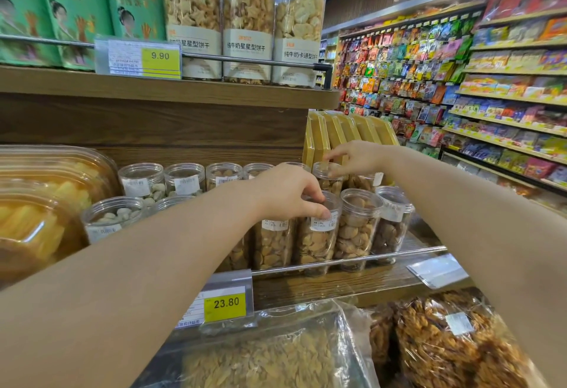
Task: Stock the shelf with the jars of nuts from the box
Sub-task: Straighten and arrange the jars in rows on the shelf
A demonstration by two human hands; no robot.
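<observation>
Clear plastic jars of nuts stand in rows on the wooden middle shelf (352, 286). My left hand (288, 192) grips the lid of a front-row jar of almonds (317, 240) from above. My right hand (356, 157) rests its fingertips on the lid of a jar in the row behind (328, 177). Two more almond jars (357, 229) (392, 223) stand to the right in the front row. Jars of pale nuts (142, 182) stand at the left. The box is out of view.
A metal rail (368, 260) guards the shelf's front edge, with a 23.80 price tag (225, 306). Tall biscuit jars (247, 22) fill the upper shelf. Yellow boxes (343, 134) stand behind the jars. Bagged snacks (445, 347) lie below. An aisle of shelves runs at right.
</observation>
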